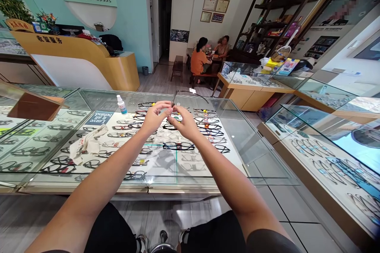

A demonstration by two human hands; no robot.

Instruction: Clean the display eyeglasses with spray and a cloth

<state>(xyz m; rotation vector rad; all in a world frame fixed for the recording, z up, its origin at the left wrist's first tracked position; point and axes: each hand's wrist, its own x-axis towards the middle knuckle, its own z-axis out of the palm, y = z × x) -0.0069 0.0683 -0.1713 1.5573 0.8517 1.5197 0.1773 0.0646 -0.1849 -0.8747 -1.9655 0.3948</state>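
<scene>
A pair of eyeglasses (198, 95) is held up over the glass display counter, one thin dark temple reaching out to the right with a small white tag on it. My left hand (154, 118) is closed, its thumb and fingers pinching the glasses. Right beside it, my right hand (186, 121) is closed on the same glasses, and the two sets of fingertips meet. Most of the frame and the lenses are hidden by the fingers. On the counter top to the left stand a small white spray bottle (121, 105) and a crumpled pale cloth (89, 144).
The glass counter (160, 184) holds rows of eyeglasses under its top. A brown mirror-like panel (34, 104) juts in at the left. More display cases (329, 166) stand on the right. Two people (199, 57) sit at a table behind, near a wooden reception desk (124, 73).
</scene>
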